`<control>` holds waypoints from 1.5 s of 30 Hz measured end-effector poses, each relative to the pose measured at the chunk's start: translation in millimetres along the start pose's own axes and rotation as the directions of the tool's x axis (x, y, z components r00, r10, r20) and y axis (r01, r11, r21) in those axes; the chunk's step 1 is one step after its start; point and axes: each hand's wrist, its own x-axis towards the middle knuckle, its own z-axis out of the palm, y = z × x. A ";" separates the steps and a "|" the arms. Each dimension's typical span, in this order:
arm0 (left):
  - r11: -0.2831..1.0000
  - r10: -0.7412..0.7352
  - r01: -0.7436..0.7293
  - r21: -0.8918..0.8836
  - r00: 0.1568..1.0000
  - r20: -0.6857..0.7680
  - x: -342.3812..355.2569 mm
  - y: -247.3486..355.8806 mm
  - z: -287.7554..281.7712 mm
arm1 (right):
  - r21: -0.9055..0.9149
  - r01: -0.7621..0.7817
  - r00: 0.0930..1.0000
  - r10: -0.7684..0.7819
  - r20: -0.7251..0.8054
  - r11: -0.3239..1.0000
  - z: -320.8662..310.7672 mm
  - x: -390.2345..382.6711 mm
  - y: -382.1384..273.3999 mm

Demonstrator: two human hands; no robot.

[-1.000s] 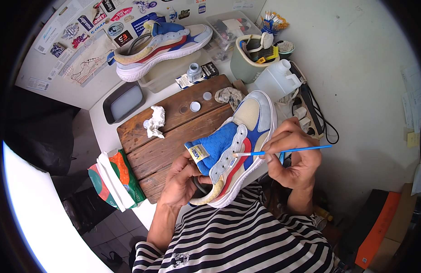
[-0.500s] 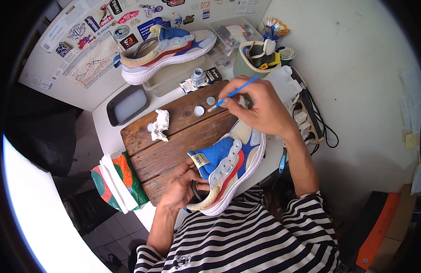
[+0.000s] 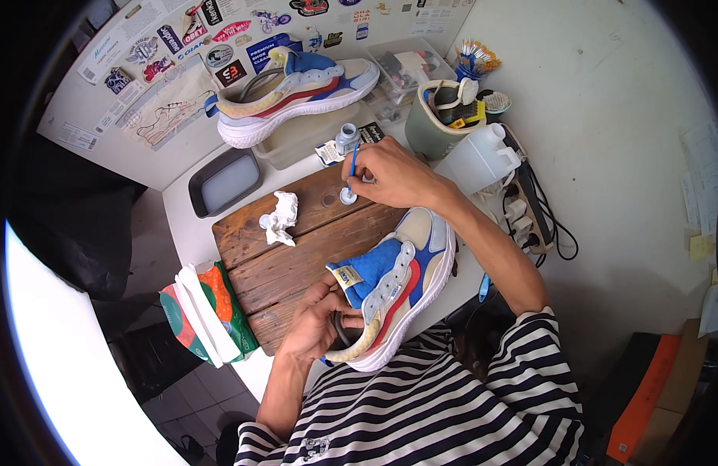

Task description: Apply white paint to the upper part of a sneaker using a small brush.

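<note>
My left hand (image 3: 311, 320) grips a multicoloured sneaker (image 3: 398, 283) by its heel and collar, fingers partly inside the opening. The shoe has a blue tongue, a red stripe and a white sole, and its toe points away to the upper right. Pinched in my right hand (image 3: 386, 172) is a thin blue paintbrush (image 3: 352, 165), held nearly upright. Its tip is down at a small white cap (image 3: 348, 196) on the wooden board (image 3: 297, 268). Just beyond that hand stands an uncapped jar of pale grey-blue paint (image 3: 346, 138). Crumpled white tissue (image 3: 281, 219) lies left of the cap.
A matching sneaker (image 3: 297, 97) rests across a clear plastic bin (image 3: 289, 144) at the back. Left of it sits a dark tray (image 3: 225, 182). A tissue pack (image 3: 211, 314) lies at the board's left edge. To the right are a green tub (image 3: 436, 120), a white jug (image 3: 483, 159) and a power strip (image 3: 530, 213).
My right hand has moved left and down, bringing the brush from above the board to the cap. The brush has turned from slanted to nearly upright. My left hand still grips the sneaker.
</note>
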 end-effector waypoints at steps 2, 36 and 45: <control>1.000 -0.001 0.001 -0.008 1.000 -0.002 0.8 -1.7 -1.4 | 0.004 0.009 1.000 -0.009 0.003 1.000 -0.8 0.1 -0.3; 0.984 0.168 -0.170 -0.056 0.985 -0.030 -11.4 13.5 36.4 | 0.368 0.082 0.877 0.108 -0.467 0.926 -44.3 -148.4 -85.2; 0.989 0.143 -0.141 -0.034 0.989 0.042 -9.2 9.5 25.4 | 0.312 0.126 0.864 0.050 -0.501 0.942 -42.0 -145.4 -86.7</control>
